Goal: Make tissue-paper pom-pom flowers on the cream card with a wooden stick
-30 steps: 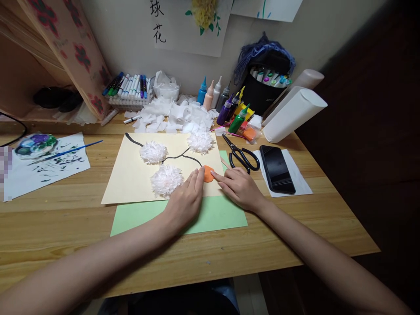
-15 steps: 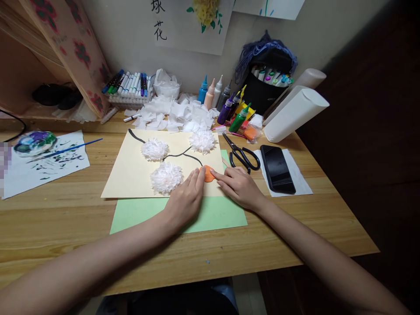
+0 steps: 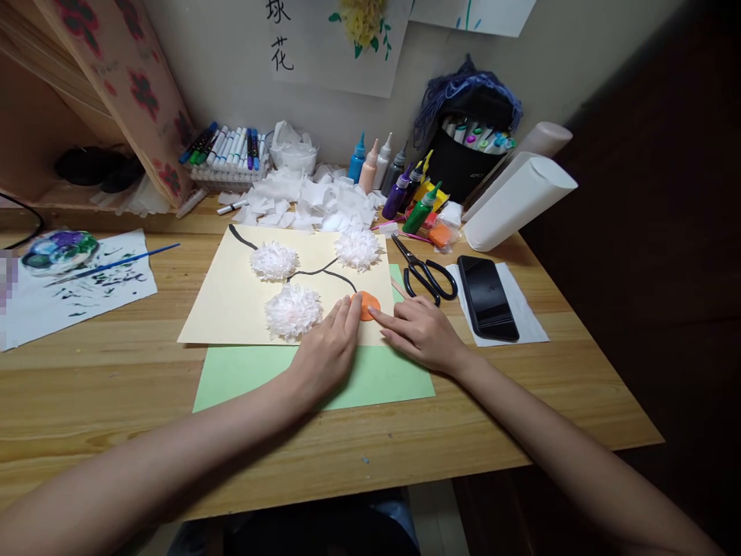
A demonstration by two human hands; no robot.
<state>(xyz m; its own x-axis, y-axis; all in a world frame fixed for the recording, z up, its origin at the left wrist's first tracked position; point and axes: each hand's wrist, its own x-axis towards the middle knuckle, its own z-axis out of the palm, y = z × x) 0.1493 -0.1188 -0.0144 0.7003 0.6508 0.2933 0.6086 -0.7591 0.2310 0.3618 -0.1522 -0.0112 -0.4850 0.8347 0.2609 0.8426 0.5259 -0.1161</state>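
Observation:
A flat round piece of orange clay lies on the cream sheet, at the end of a dark painted branch. My left hand rests flat, its fingers stretched out along the clay's left edge. With its index finger out, my right hand touches the clay's right side; its other fingers are partly curled. A thin wooden stick shows just behind my right hand; whether the hand touches it I cannot tell. White paper pompoms sit on the sheet. A green sheet lies underneath.
Black-handled scissors and a phone lie to the right. Behind are white paper scraps, paint bottles, markers and a paper roll. A paintbrush lies on a stained sheet at left.
My right index fingertip has slid slightly toward me along the orange clay's right side. My left hand stays nearly where it was. The view has shifted a little.

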